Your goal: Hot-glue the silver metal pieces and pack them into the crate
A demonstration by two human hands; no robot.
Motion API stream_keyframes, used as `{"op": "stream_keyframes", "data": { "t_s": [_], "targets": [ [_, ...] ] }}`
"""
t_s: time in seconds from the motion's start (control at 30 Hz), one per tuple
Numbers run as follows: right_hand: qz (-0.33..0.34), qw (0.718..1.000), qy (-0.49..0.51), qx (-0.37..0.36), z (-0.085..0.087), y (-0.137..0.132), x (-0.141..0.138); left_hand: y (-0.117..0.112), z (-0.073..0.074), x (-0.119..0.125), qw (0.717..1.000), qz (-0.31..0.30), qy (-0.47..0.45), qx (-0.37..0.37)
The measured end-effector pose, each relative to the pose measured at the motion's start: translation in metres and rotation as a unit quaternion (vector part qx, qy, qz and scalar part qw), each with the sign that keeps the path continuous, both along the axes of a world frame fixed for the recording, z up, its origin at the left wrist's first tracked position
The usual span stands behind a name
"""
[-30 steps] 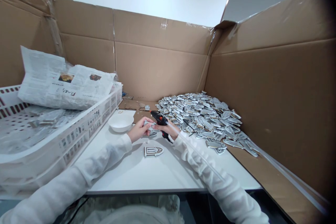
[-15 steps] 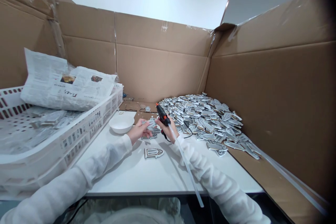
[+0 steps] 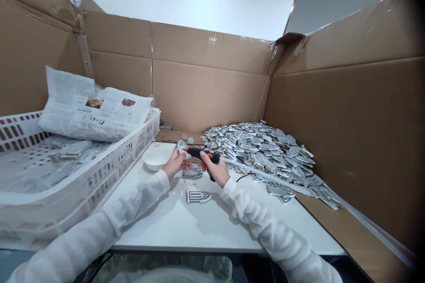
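My left hand [image 3: 174,164] is closed on a small grey-and-white cut-out piece [image 3: 181,145], raised a little over the table. In my right hand [image 3: 215,169] is a black and orange glue gun [image 3: 195,153], fingers wrapped round its handle. Its orange nozzle points left and reaches the held piece; whether it touches cannot be made out. A long clear glue stick [image 3: 255,170] sticks out of the gun's back to the right. Under my hands lie a few similar pieces [image 3: 192,171], partly hidden. Nearer to me, one arch-shaped piece [image 3: 198,197] lies flat by itself.
A large heap of grey-white pieces [image 3: 259,150] covers the table's right side. At left stands a white plastic basket [image 3: 122,150] with wrapped pieces and newspaper [image 3: 96,112]. A white bowl [image 3: 154,159] sits beside my left hand. Cardboard walls [image 3: 206,88] enclose the table.
My right hand has turned the glue gun from pointing up and away to pointing left at the piece. The glue stick has swung out to the right. My left hand has tilted the piece upright.
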State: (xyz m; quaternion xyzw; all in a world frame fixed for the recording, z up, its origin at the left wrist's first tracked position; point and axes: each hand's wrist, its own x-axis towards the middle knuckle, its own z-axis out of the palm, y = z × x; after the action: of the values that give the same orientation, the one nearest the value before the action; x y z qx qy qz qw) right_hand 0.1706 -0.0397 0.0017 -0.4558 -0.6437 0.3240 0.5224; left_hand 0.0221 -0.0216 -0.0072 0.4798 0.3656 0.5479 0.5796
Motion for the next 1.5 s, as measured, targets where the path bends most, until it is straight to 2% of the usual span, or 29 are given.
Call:
{"op": "stream_keyframes", "data": {
  "t_s": [0.2,0.33,0.73,1.2,1.27,1.37,1.43,1.5],
  "targets": [
    [-0.050,0.999,-0.003,0.021,-0.005,0.005,0.002,-0.008,0.005,0.003,0.998,-0.054,-0.012,-0.006],
    [-0.079,0.996,-0.035,0.037,-0.006,0.007,0.004,-0.012,0.006,0.005,0.998,-0.065,-0.020,0.002],
    [-0.110,0.989,-0.094,0.024,-0.001,0.003,0.007,-0.015,0.007,0.003,0.997,-0.077,-0.025,0.013],
    [-0.113,0.986,-0.115,0.033,0.003,0.001,0.008,-0.015,0.007,0.004,0.996,-0.085,-0.011,0.019],
    [-0.124,0.982,-0.123,0.069,0.006,0.000,0.008,-0.013,0.006,0.004,0.997,-0.068,-0.004,0.021],
    [-0.177,0.963,-0.156,0.132,0.011,0.002,0.012,-0.008,0.004,0.002,0.998,0.006,0.007,0.055],
    [-0.223,0.951,-0.163,0.141,0.014,0.005,0.017,-0.004,0.003,-0.001,0.995,0.045,0.025,0.090],
    [-0.230,0.958,-0.125,0.115,0.015,0.010,0.021,-0.001,0.004,-0.005,0.989,0.063,0.063,0.119]
  ]
}}
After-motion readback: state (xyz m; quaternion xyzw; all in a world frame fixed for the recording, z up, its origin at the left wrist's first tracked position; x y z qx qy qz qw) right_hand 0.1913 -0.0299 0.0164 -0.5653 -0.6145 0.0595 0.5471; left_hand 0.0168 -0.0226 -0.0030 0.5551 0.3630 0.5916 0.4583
